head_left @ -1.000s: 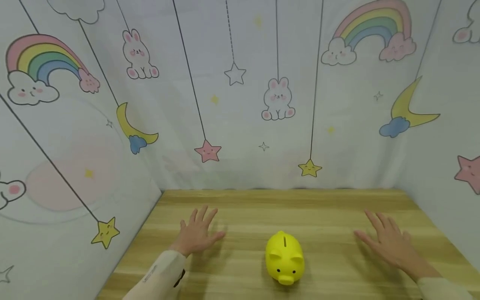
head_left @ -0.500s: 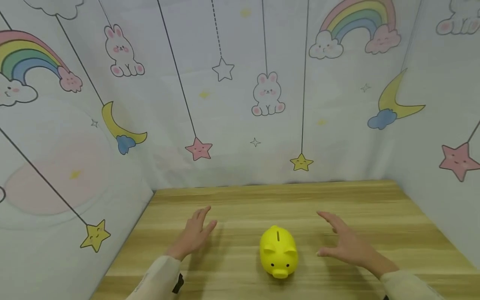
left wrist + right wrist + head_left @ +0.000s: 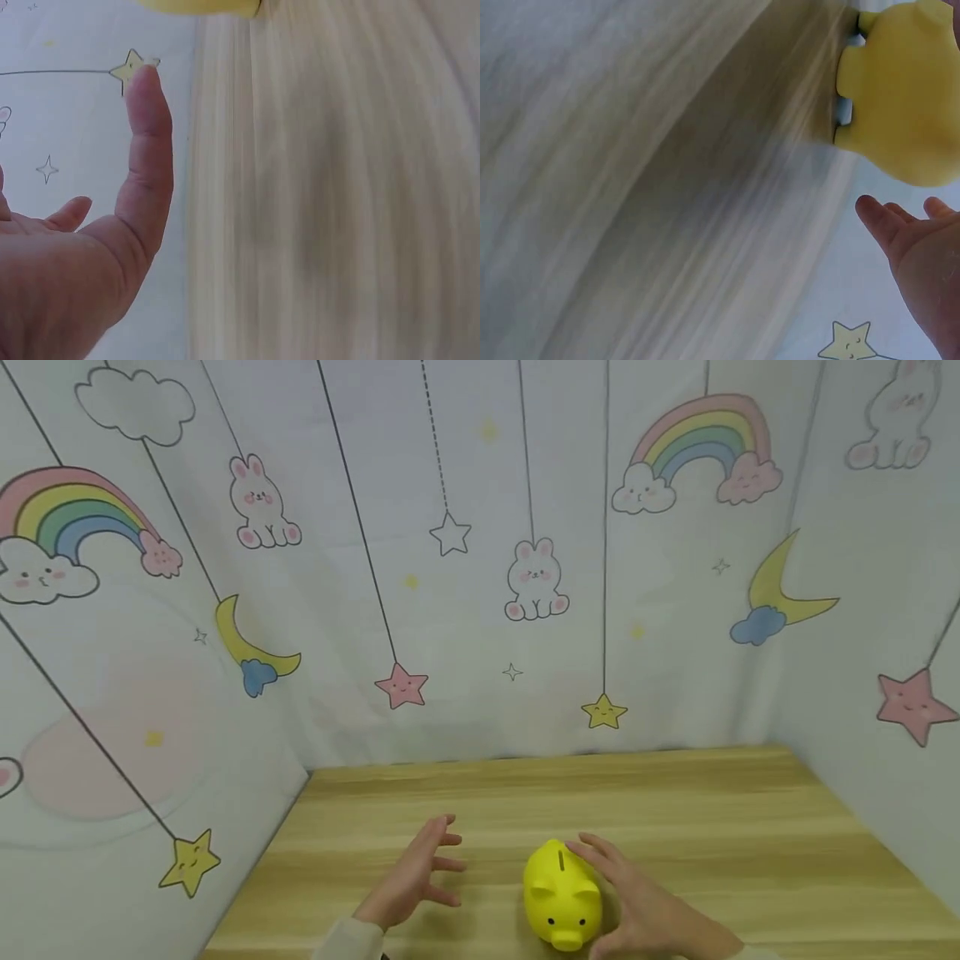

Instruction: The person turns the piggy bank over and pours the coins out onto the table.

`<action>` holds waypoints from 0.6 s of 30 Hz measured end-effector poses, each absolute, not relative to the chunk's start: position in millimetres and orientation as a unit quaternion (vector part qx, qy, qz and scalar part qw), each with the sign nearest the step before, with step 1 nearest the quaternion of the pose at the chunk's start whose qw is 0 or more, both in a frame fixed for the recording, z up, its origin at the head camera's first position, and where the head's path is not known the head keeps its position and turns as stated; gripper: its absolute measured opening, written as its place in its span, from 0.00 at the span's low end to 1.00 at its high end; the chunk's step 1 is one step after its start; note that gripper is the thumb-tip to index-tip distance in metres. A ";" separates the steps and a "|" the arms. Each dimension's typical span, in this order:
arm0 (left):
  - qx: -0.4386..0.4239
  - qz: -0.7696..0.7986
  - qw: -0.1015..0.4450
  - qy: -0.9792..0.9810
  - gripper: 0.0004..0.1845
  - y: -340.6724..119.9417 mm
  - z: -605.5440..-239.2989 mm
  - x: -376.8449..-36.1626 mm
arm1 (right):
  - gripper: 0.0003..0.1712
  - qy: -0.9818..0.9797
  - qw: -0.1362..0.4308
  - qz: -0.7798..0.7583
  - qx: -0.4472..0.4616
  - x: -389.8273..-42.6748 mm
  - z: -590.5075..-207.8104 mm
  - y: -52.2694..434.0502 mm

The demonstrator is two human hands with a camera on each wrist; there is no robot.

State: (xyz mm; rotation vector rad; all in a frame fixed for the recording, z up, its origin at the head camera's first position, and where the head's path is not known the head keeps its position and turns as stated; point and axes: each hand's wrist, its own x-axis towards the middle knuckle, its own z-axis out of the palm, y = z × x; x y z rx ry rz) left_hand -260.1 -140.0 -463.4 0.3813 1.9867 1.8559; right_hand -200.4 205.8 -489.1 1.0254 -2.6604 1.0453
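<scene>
A yellow piggy bank [image 3: 562, 902] stands on the wooden table, its snout facing me and the coin slot on its back. My right hand [image 3: 652, 910] is spread close to its right side, with one fingertip overlapping the bank's edge in the head view. In the right wrist view a gap shows between the right hand [image 3: 930, 262] and the piggy bank [image 3: 907, 97]. Left of the bank, apart from it, my left hand [image 3: 416, 872] holds nothing, its fingers parted and slightly bent. One raised finger [image 3: 150, 157] shows large in the left wrist view.
The wooden tabletop [image 3: 712, 810] reaches back to a white cloth backdrop [image 3: 480, 635], which also rises along both sides. Rainbows, rabbits, moons and stars are printed on the cloth.
My right hand has moved left from the table's right side up to the piggy bank. The left hand has turned and come somewhat nearer to it. The camera view has shifted slightly.
</scene>
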 end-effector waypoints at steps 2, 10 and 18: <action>0.133 0.680 0.210 0.690 0.42 -132.3 -467.6 -255.8 | 0.69 -0.875 0.039 0.351 0.332 -198.4 -492.5 202.6; 0.128 0.700 0.220 0.667 0.37 -108.8 -479.7 -243.0 | 0.64 -0.879 0.018 0.381 0.287 -195.3 -494.1 192.8; 0.143 0.697 0.235 0.662 0.36 -96.0 -486.8 -237.0 | 0.60 -0.876 0.049 0.404 0.260 -199.4 -494.2 184.0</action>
